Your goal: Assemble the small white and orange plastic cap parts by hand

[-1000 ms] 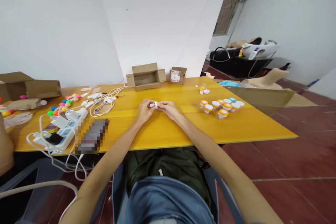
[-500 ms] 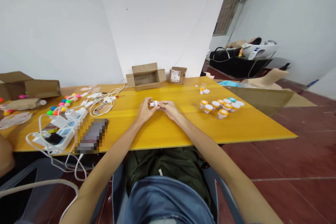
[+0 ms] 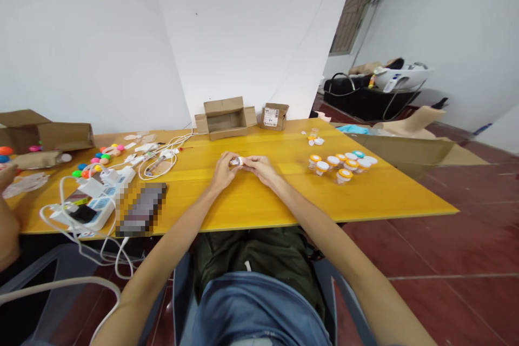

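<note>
Between my two hands is a small clear jar with a white lid (image 3: 240, 161), held on its side just above the table. My left hand (image 3: 223, 172) is closed around the jar's clear body. The fingers of my right hand (image 3: 260, 167) are closed on the white lid end. Fingers hide much of the jar. To the right stands a group of similar small clear jars (image 3: 344, 175) with orange, white and teal lids. Behind that group lie a clear jar body (image 3: 314, 132) and a few loose lids (image 3: 318, 141).
An open cardboard box (image 3: 227, 131) and a smaller carton (image 3: 273, 117) stand at the wall. On the left lie a phone (image 3: 142, 210), a power strip (image 3: 106, 203), white cables (image 3: 162, 165) and colourful balls (image 3: 97, 159). Another person's arm (image 3: 8, 216) is at the far left edge.
The jar has turned a little in my fingers, and its lid now faces more to my right hand. At the far left, the other person's hand has come up over the table.
</note>
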Motion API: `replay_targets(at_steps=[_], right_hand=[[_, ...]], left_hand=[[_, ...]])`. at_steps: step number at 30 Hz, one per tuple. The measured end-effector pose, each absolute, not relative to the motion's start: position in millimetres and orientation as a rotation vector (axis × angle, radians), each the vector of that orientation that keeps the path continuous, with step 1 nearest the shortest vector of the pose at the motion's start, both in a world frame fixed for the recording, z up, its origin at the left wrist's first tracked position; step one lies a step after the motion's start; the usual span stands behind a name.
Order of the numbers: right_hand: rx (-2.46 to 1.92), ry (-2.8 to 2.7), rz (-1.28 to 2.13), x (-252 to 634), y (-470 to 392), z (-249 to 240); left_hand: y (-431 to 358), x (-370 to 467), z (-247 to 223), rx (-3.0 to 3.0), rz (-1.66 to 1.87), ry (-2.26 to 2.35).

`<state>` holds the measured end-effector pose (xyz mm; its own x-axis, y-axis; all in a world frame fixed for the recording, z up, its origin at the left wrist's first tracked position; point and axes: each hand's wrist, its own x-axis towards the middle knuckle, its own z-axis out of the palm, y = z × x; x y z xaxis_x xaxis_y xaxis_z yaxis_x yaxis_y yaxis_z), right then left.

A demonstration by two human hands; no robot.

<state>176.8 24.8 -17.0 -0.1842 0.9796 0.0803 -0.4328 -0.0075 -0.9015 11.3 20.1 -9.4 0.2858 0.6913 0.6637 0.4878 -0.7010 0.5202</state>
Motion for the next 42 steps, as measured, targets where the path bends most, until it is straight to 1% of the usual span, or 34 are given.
replay_targets(at_steps=[9,20,30,42], right_hand=[[-0.771,-1.013,1.483,175.9,24.8,-17.1],[-0.752,-1.033,1.496,177.6,24.6,-16.9],[-0.772,-1.021,1.478,176.8,24.2,-16.7],[-0.752,-1.007,1.484,176.9,25.3,-17.6]], left_hand=[[23.5,14.5,-15.3,2.197,1.435,1.199],[22.8,10.2,-12.9,2.322,1.372,1.122],[23.7,14.3,-15.9,2.193,1.424,1.2],[19.0,13.0,-8.4,2.292,1.384,1.144]])
